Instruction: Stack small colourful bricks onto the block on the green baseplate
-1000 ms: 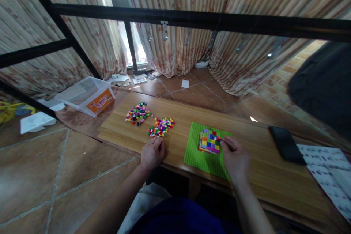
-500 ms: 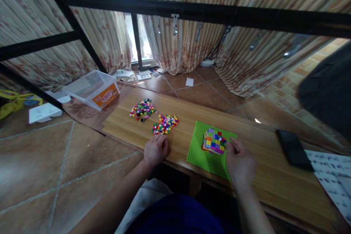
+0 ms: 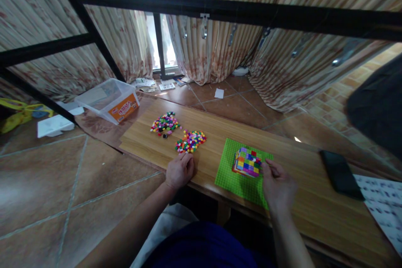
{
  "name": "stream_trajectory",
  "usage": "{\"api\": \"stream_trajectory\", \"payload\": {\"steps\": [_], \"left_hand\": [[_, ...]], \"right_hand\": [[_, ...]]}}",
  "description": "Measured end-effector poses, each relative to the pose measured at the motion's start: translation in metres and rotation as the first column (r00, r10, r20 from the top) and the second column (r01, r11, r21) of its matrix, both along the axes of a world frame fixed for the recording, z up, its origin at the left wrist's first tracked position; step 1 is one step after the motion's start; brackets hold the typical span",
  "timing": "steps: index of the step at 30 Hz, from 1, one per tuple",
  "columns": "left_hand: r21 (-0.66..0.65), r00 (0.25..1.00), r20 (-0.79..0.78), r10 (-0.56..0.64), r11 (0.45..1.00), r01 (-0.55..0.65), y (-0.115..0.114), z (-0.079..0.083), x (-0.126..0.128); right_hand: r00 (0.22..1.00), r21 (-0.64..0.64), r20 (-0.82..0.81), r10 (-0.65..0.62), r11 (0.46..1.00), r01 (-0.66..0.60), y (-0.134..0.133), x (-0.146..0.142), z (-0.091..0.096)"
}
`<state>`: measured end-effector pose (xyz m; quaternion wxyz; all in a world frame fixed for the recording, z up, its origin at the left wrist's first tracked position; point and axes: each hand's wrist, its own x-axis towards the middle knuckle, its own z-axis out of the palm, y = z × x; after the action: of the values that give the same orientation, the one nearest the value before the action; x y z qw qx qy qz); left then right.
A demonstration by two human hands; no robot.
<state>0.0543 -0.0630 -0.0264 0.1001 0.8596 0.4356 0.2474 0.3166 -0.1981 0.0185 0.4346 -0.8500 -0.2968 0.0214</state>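
A multicoloured block of small building bricks [image 3: 247,162] stands on a green baseplate [image 3: 225,167] on the wooden table. At the right side of that block is my right hand [image 3: 279,184], thumb and forefinger pinched together. Whatever it may hold there is too small to make out. My left hand [image 3: 180,170] rests curled in a loose fist at the table's near edge, with nothing visible in it. Just beyond its knuckles lies a pile of loose bricks [image 3: 191,141]. A second brick pile [image 3: 165,123] is farther back to the left.
A black phone [image 3: 341,174] and a printed sheet [image 3: 381,205] lie at the table's right. Past the left end stands a clear plastic bin [image 3: 108,98] with an orange label. A black metal bar [image 3: 201,6] crosses before the curtains [image 3: 216,50].
The whole view has shifted slightly. My right hand stays pinched by the brick block, a touch farther right of it. The left hand keeps its place beside the near pile.
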Motion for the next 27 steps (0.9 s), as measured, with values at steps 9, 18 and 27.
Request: {"api": "stream_trajectory", "payload": {"steps": [9,18,27], "left_hand": [[-0.005,1.0,-0.017,0.002,1.0,-0.002,0.0,0.001,0.0],[0.004,1.0,0.004,0.005,1.0,-0.005,-0.001,0.002,0.0],[0.0,1.0,0.001,-0.001,1.0,0.001,-0.001,0.003,0.0]], "right_hand": [[0.993,0.099,-0.114,0.025,0.995,-0.014,0.004,0.006,-0.012],[0.967,0.201,-0.252,0.025,0.979,0.028,0.01,0.01,-0.012],[0.95,0.294,-0.308,0.051,0.955,0.045,0.012,0.013,-0.024]]}}
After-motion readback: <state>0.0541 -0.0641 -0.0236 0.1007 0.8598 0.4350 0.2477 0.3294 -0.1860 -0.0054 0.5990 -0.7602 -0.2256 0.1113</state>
